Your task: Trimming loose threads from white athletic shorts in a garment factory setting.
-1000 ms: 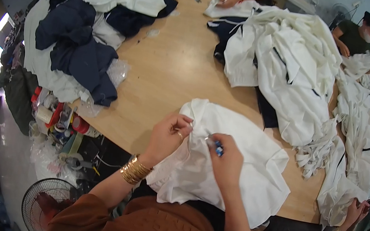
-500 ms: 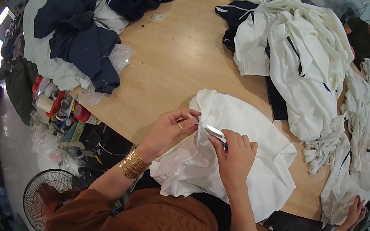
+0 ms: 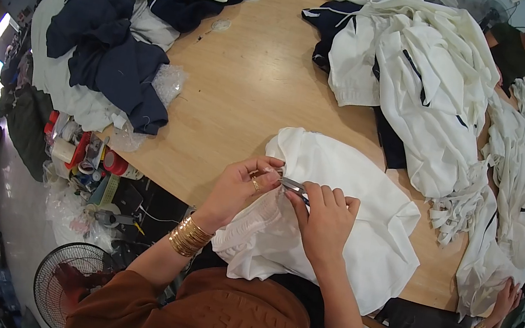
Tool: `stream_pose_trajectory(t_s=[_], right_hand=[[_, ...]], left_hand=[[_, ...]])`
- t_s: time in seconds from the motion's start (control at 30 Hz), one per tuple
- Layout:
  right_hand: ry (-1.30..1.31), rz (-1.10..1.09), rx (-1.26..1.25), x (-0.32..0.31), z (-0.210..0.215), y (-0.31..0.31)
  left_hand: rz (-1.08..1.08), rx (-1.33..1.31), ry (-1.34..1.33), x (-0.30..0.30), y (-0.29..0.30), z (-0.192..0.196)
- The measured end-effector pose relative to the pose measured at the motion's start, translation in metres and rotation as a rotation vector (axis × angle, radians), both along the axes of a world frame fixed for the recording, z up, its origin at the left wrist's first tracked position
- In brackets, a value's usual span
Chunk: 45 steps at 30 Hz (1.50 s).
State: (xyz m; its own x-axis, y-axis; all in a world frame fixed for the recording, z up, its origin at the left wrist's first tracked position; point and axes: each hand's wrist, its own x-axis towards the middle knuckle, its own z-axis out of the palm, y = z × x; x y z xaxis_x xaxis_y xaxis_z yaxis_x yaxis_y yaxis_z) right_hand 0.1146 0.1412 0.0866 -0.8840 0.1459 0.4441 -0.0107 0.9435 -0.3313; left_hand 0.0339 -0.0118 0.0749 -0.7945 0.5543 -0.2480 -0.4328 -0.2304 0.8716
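A white garment (image 3: 371, 212) with a gathered elastic edge lies spread over the near table edge and my lap. My left hand (image 3: 237, 186) pinches a bit of it between thumb and fingertips; whether a loose thread is also in the pinch is too small to tell. In my right hand (image 3: 328, 224) is a pair of thread snips (image 3: 293, 184), held closed in the fingers. The metal blades point left and their tips reach the pinched spot, close to my left thumb. My right palm hides most of the handle.
White garments with dark trim (image 3: 426, 87) are heaped at the right. Navy and white clothes (image 3: 111, 37) pile up at the left, beside a clear plastic bag (image 3: 169, 84). A floor fan (image 3: 71, 285) stands at lower left. Co-workers' hands (image 3: 505, 299) handle cloth at the right.
My right hand has shifted slightly left, bringing the snips' blades from beside the cloth edge to my left fingertips. The blades look closer together now. My left hand stays almost in place.
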Motion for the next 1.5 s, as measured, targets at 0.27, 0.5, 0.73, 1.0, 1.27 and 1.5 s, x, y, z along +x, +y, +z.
stream_pose_trajectory(t_s=[0.27,0.5,0.73,1.0,1.27,1.5], right_hand=[[-0.020,0.016,-0.027,0.004,-0.009,0.007],[0.203,-0.566,-0.345,0.067,-0.017,0.151],[-0.069,-0.541,-0.361,0.056,-0.068,0.222],[-0.495,-0.260,-1.260,0.100,0.064,0.166],[-0.190,0.217,-0.928,0.111,0.117,0.115],[0.254,-0.298,-1.047,0.105,0.139,0.148]], left_hand=[[0.016,-0.096,0.062,-0.001,-0.008,0.004],[0.351,-0.888,0.964,-0.069,-0.125,-0.027],[-0.045,-0.247,0.132,-0.023,-0.003,-0.044],[-0.116,-0.229,-0.200,-0.042,0.022,-0.020],[-0.456,-0.033,-0.028,0.018,0.096,-0.070],[-0.462,0.017,0.095,-0.043,0.081,-0.041]])
